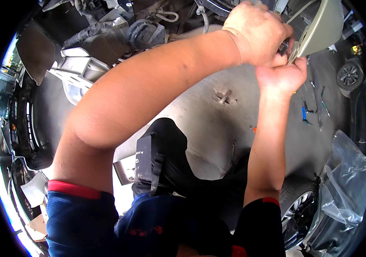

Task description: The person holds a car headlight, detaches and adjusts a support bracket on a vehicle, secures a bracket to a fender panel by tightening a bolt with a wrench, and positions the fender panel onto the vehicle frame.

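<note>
Both my hands meet at the lower edge of a beige curved car body panel (325, 32) at the upper right. My left hand (255, 32) is closed, knuckles up, its arm stretched across the view from the left. Its fingertips are mostly hidden round a small dark part (284, 46) beside the panel edge, whose kind I cannot make out. From below, my right hand (281, 77) is turned palm up, with curled fingers closed at the panel's lower corner; some of them are hidden behind my left hand and the panel.
Exposed car parts with a round grey unit (146, 34) stretch along the top. A silver metal bracket (80, 70) is at left. Several tools, including a blue-handled one (304, 113), lie on the floor at right, near a wheel (349, 75) and clear plastic sheeting (345, 180).
</note>
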A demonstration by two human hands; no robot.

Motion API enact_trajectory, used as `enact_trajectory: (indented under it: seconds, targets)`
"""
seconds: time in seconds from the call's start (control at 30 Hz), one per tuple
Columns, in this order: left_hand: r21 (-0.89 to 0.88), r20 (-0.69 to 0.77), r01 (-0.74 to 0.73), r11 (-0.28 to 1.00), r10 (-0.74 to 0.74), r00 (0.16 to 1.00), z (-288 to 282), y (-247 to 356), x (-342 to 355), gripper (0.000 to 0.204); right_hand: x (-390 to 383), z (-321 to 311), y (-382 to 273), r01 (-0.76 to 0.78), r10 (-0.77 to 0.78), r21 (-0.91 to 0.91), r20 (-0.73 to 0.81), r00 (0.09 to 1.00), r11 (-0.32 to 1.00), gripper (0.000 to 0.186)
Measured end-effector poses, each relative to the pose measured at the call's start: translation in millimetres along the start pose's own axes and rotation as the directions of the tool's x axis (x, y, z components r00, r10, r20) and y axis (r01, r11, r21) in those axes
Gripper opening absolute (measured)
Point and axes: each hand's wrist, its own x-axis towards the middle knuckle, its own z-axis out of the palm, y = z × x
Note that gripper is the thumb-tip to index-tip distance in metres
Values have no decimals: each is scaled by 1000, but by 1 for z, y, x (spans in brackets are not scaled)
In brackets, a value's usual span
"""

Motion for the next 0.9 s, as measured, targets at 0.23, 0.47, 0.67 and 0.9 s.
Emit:
enact_trajectory:
  seconds: [0.23,0.47,0.67,0.9]
  targets:
    - [139,-44,33,990,-27,999,5,-1,-8,33,4,-3,2,-11,6,43,102,995,999,54]
    - [166,-141,27,986,-4,990,17,-3,-10,34,12,-19,-5,-296,144,257,481,865,920,59]
    - [149,-321,-24,988,71,944,27,-5,-11,23,26,-21,7,-81,3,126,525,851,989,49]
    - [140,-352,-15,990,64,934,27,1,-14,19,29,-24,12,119,-110,15,503,857,993,43]
